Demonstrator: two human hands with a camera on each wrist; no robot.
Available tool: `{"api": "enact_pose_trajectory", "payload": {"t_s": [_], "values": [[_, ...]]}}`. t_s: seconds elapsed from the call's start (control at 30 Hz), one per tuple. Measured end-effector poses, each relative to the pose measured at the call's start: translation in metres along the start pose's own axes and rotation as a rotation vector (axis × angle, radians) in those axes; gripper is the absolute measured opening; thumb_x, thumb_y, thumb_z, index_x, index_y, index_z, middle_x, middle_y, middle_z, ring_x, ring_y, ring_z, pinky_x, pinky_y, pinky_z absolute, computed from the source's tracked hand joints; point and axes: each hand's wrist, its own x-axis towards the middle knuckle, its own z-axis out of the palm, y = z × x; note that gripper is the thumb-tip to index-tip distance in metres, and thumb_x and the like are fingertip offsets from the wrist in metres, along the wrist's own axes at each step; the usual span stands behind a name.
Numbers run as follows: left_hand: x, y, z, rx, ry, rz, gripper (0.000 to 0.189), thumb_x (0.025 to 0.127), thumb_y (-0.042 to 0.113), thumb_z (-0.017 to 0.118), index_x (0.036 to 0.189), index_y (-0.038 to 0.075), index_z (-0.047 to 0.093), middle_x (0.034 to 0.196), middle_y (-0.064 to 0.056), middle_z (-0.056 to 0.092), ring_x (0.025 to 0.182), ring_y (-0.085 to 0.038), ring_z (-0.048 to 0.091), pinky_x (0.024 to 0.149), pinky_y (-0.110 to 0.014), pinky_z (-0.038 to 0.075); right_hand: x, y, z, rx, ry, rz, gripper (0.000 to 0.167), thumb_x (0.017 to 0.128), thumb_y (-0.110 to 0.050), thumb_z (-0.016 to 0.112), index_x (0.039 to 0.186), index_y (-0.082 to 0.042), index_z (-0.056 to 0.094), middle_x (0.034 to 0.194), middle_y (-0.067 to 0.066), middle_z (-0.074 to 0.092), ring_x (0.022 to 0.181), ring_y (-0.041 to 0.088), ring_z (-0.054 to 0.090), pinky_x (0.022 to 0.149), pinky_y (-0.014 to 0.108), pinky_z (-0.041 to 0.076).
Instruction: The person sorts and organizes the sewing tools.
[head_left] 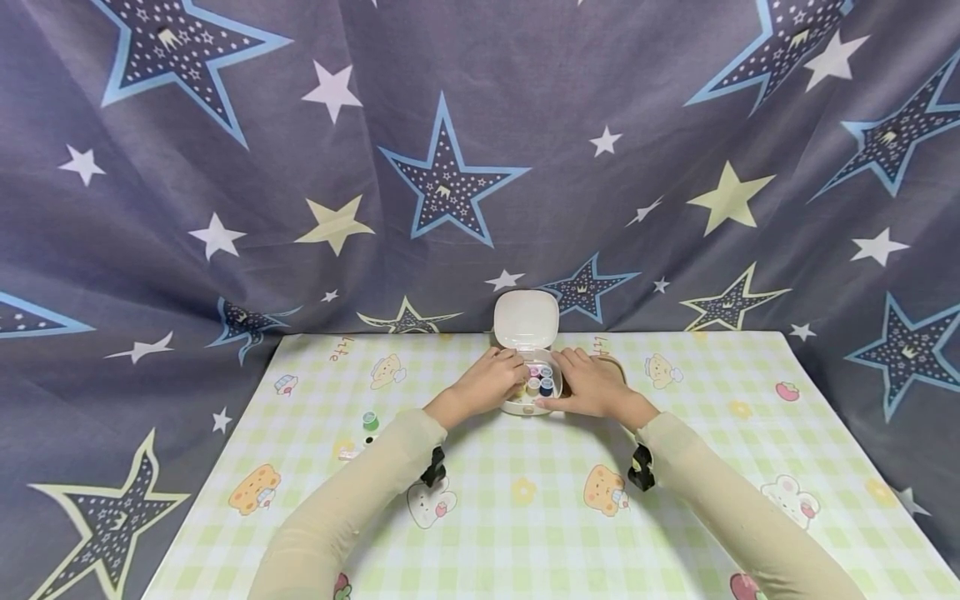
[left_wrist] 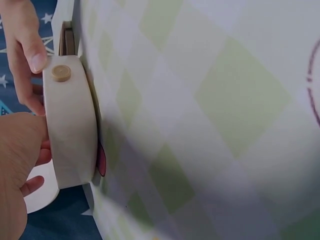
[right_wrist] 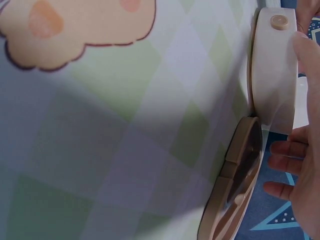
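A white sewing box [head_left: 519, 409] stands on the table with its hinged lid [head_left: 527, 319] raised at the back. Several thread spools sit inside, among them a dark blue spool [head_left: 547, 387] and a beige spool [head_left: 532, 387]. My left hand [head_left: 487, 383] reaches over the left side, its fingers bent down into the box beside the spools; I cannot tell whether they pinch anything. My right hand [head_left: 592, 385] holds the box's right end, with the thumb [right_wrist: 303, 46] on the front rim near the round brown clasp [right_wrist: 279, 22] and the fingers around the side.
Just right of the box, partly behind my right hand, lies a brown-rimmed piece [right_wrist: 231, 167] with a hollow inside. A green spool [head_left: 371, 422] and a small black item [head_left: 369, 440] are beside my left forearm. A starry curtain [head_left: 450, 275] hangs behind the checked tablecloth [head_left: 510, 533].
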Motion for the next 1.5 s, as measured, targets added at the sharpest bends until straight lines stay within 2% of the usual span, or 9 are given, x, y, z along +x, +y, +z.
{"api": "enact_pose_trajectory", "payload": {"t_s": [0.2,0.63,0.77,1.0,1.13,1.27,1.5], "values": [[0.000,0.000,0.000,-0.015,-0.021,-0.011,0.013,0.098,0.027,0.067,0.107,0.017,0.070,0.108,0.002,0.067,0.110,-0.017,0.059,0.098,-0.037,0.044,0.000,-0.001,0.001,0.003,-0.002,-0.002,0.102,0.085,-0.073,0.062,0.151,0.002,0.041,0.139,0.019,0.056,0.127,0.034,0.052,0.103,0.049,0.048],[-0.003,-0.003,0.001,-0.033,-0.014,-0.004,0.014,0.097,0.028,0.069,0.107,0.019,0.070,0.109,0.002,0.066,0.110,-0.018,0.059,0.097,-0.038,0.043,0.001,-0.002,0.002,-0.028,-0.018,0.005,0.104,0.084,-0.075,0.060,0.152,0.001,0.042,0.140,0.018,0.056,0.125,0.032,0.053,0.097,0.049,0.051],[-0.003,-0.004,0.000,-0.037,-0.002,-0.003,0.015,0.097,0.030,0.069,0.107,0.018,0.071,0.108,0.001,0.067,0.108,-0.018,0.060,0.096,-0.038,0.043,0.001,-0.001,0.001,-0.025,-0.017,-0.004,0.103,0.085,-0.074,0.061,0.151,0.002,0.043,0.140,0.018,0.056,0.126,0.033,0.053,0.098,0.050,0.051],[-0.006,-0.006,-0.005,-0.074,0.086,-0.008,0.017,0.097,0.028,0.069,0.107,0.015,0.072,0.104,-0.002,0.069,0.099,-0.022,0.061,0.090,-0.040,0.045,0.003,-0.001,-0.002,-0.036,-0.020,-0.008,0.102,0.084,-0.073,0.064,0.150,0.004,0.044,0.137,0.019,0.058,0.123,0.034,0.054,0.097,0.051,0.051],[-0.008,-0.008,-0.010,-0.095,0.080,-0.046,0.024,0.096,0.030,0.069,0.114,0.014,0.072,0.114,-0.005,0.070,0.107,-0.024,0.062,0.096,-0.044,0.046,0.003,-0.003,-0.005,-0.053,-0.014,-0.005,0.102,0.083,-0.074,0.063,0.148,0.004,0.046,0.134,0.019,0.059,0.121,0.034,0.056,0.096,0.053,0.051],[-0.015,-0.010,-0.018,-0.124,0.067,-0.081,0.027,0.096,0.031,0.069,0.119,0.015,0.071,0.121,-0.006,0.069,0.117,-0.025,0.062,0.101,-0.047,0.046,0.003,-0.004,-0.008,-0.046,-0.023,0.008,0.103,0.082,-0.075,0.063,0.148,0.003,0.046,0.135,0.019,0.059,0.123,0.034,0.055,0.098,0.055,0.050],[-0.037,-0.020,-0.036,-0.194,0.082,-0.120,0.029,0.097,0.028,0.070,0.123,0.015,0.070,0.119,-0.005,0.070,0.117,-0.028,0.063,0.104,-0.049,0.043,0.003,-0.004,-0.007,-0.043,-0.027,0.017,0.103,0.083,-0.075,0.063,0.150,0.001,0.045,0.136,0.019,0.059,0.124,0.034,0.055,0.100,0.053,0.049]]}}
